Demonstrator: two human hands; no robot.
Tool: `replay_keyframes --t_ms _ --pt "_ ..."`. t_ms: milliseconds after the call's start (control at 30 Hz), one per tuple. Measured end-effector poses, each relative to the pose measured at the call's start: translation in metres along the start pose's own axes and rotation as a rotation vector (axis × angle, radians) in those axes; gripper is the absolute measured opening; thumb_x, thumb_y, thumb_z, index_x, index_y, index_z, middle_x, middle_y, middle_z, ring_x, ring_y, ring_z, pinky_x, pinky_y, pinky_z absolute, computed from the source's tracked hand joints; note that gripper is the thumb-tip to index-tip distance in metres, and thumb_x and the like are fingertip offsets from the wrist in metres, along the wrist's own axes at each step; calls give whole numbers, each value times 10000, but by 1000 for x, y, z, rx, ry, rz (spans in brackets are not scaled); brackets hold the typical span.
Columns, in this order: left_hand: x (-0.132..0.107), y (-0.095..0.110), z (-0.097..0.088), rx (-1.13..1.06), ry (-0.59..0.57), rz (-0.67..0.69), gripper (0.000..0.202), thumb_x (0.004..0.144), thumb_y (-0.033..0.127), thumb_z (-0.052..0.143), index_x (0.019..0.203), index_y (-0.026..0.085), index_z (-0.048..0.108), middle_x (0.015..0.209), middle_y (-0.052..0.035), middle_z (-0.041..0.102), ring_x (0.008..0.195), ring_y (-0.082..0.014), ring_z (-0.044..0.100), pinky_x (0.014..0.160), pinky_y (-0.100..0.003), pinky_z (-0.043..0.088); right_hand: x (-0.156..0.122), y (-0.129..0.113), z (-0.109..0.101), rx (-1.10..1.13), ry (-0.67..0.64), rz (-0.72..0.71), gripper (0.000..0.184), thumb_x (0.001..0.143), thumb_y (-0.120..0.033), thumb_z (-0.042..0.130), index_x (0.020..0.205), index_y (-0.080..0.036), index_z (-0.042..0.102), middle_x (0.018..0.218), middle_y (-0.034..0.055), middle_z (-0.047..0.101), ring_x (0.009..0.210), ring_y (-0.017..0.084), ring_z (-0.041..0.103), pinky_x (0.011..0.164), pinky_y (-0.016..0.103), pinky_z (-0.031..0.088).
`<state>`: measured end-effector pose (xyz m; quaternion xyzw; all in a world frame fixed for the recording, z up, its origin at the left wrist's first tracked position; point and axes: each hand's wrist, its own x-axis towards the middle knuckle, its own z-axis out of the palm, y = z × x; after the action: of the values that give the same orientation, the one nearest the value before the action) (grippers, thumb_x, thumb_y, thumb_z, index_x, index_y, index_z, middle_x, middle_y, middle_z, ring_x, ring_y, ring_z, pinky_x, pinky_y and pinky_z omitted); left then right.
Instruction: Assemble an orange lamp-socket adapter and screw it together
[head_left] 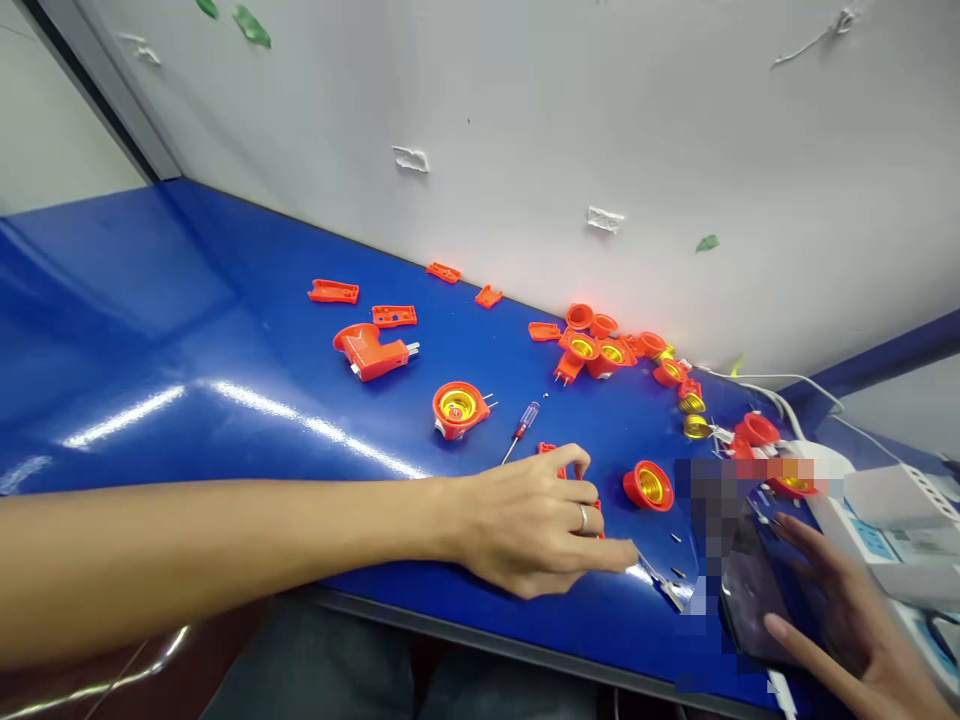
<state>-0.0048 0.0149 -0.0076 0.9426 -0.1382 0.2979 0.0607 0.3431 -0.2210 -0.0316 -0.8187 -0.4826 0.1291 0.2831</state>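
My left hand (540, 525) reaches in from the left, palm down, its fingers apart and loosely bent, the index finger stretched out. Under its fingers, an orange plastic part (547, 449) shows only in pieces; no firm grip on it is visible. At the right, my slightly blurred right hand (847, 610) has thumb and fingers spread at the edge of a dark phone (750, 590), which is partly pixelated. A white cable (781, 692) runs from the phone's lower end. Between the hands lie a pair of tweezers (664, 583) and an orange lamp socket (649, 486) with a gold-coloured screw shell.
A screwdriver (521, 430) lies beyond my left hand, near another socket with plug pins (459, 408) and an orange angled plug socket (371, 352). Loose orange covers (334, 291) and clustered sockets (592, 350) lie toward the white wall (510, 110). White power strips (892, 540) stand at right.
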Motion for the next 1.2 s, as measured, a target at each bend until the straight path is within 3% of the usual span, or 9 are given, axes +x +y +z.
replay_keyframes --t_ms 167,333,433,567,767,967,1200 --pt "2 2 -2 -4 69 -72 214 861 172 572 1029 140 702 706 -7 649 666 -175 523 851 -415 430 -3 -12 5 51 13 29 926 648 -624 804 1494 -400 499 1553 58 541 1367 434 561 1007 493 584" --pt "4 3 -4 49 162 -248 123 782 179 565 830 148 674 766 -50 638 698 -180 493 814 -405 434 -6 -22 6 85 22 79 894 694 -643 777 1501 -405 476 1586 58 492 1411 426 513 1111 548 470" --pt "4 2 -3 64 141 -311 115 795 240 597 802 153 671 775 -58 620 716 -190 495 815 -410 439 -7 -24 6 131 -18 59 822 776 -605 749 1516 -433 436 1618 32 450 1462 385 461 1155 520 419" --pt "3 0 0 61 92 -334 157 805 311 628 794 158 666 794 -62 615 748 -203 504 833 -419 443 -7 -22 6 152 -15 5 784 830 -586 713 1530 -375 429 1610 51 460 1473 374 445 1178 541 398" --pt "3 0 0 72 44 -350 274 866 429 632 818 161 665 798 -56 621 764 -211 507 846 -430 441 -4 -18 11 116 30 27 806 818 -624 708 1530 -357 442 1594 62 470 1407 369 519 1123 476 492" --pt "3 -1 0 90 38 -340 293 869 448 637 826 162 679 798 -53 623 765 -208 504 863 -429 432 -3 -21 15 76 62 69 813 775 -701 693 1493 -391 470 1561 47 495 1346 407 551 1089 586 504" --pt "4 -1 0 76 38 -343 286 879 433 616 810 163 676 794 -56 625 773 -213 521 870 -436 432 0 -30 23 51 108 71 819 754 -732 687 1460 -366 491 1525 54 505 1298 400 566 1103 618 480"
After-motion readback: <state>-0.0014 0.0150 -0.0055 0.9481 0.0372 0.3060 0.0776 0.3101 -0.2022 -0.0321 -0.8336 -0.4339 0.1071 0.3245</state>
